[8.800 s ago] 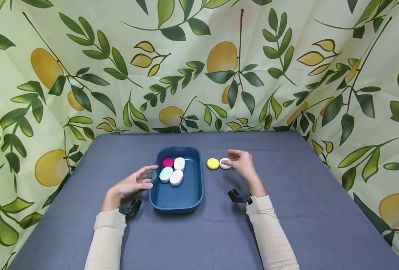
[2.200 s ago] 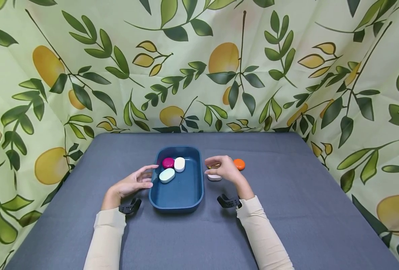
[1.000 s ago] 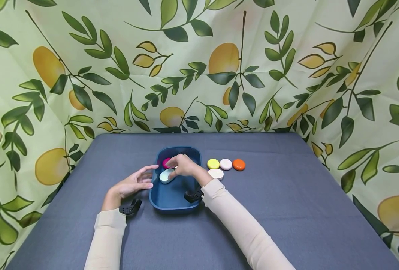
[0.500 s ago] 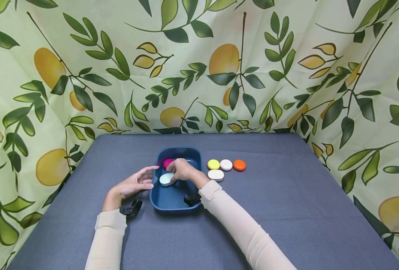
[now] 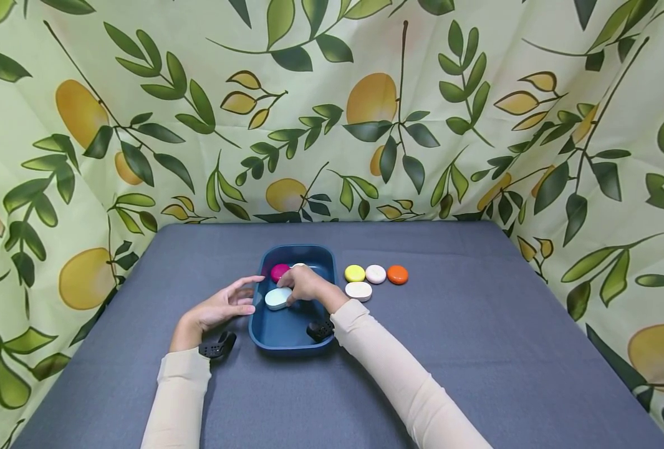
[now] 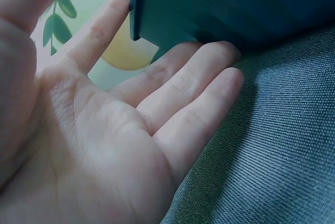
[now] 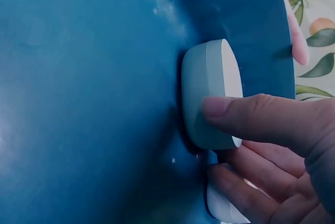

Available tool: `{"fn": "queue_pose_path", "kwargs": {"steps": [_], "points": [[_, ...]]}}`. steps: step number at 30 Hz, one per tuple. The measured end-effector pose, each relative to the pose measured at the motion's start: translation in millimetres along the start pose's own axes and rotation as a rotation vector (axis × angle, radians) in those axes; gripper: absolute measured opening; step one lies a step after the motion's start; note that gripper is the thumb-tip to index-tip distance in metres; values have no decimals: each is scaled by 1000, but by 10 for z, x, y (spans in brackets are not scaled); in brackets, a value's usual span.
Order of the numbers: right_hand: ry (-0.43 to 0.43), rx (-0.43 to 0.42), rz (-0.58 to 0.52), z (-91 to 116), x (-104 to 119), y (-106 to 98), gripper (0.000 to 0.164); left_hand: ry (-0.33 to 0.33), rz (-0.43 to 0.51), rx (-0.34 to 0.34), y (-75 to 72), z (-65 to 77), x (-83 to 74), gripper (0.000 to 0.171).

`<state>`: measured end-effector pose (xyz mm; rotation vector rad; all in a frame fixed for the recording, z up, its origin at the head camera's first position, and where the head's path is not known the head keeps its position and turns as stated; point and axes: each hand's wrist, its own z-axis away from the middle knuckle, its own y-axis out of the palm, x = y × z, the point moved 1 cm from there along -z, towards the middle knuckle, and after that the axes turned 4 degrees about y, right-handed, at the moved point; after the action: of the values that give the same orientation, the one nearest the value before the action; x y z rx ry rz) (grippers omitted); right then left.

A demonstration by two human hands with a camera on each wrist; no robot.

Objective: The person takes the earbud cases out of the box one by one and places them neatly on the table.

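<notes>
A dark blue tray (image 5: 292, 340) stands on the table, with a few smooth rounded bars in it. My right hand (image 5: 307, 284) reaches inside and pinches the right end of a pale mint oval bar (image 5: 276, 299); in the right wrist view the thumb presses the side of this mint bar (image 7: 201, 80). Behind it lies a magenta round bar (image 5: 279, 272), and a white bar (image 5: 298, 266) is mostly hidden by my hand. My left hand (image 5: 222, 304) rests at the tray's left side, index fingertip at the rim, other fingers extended low by the wall (image 6: 220, 9).
Right of the tray, a yellow round bar (image 5: 355, 273), a pale pink round bar (image 5: 375, 274) and an orange round bar (image 5: 397, 274) form a row on the grey-blue cloth (image 5: 449, 337). A cream oval bar (image 5: 358, 291) lies in front of the yellow one.
The cream oval bar has left the tray and lies on the table. My right hand has moved from it left into the tray, onto the mint bar, which has turned slightly. My left hand stays put.
</notes>
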<state>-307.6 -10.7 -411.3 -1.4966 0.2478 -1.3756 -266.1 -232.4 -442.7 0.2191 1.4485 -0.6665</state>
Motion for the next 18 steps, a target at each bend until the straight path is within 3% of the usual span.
{"fn": "queue_pose_path", "kwargs": {"steps": [9,18], "points": [[-27,-39,-11,85,-5,-61,37,9,16,12,13,-1,18,75],[-78,-91,-32,264,18,-288,35,13,34,2,6,2,-2,76]]}}
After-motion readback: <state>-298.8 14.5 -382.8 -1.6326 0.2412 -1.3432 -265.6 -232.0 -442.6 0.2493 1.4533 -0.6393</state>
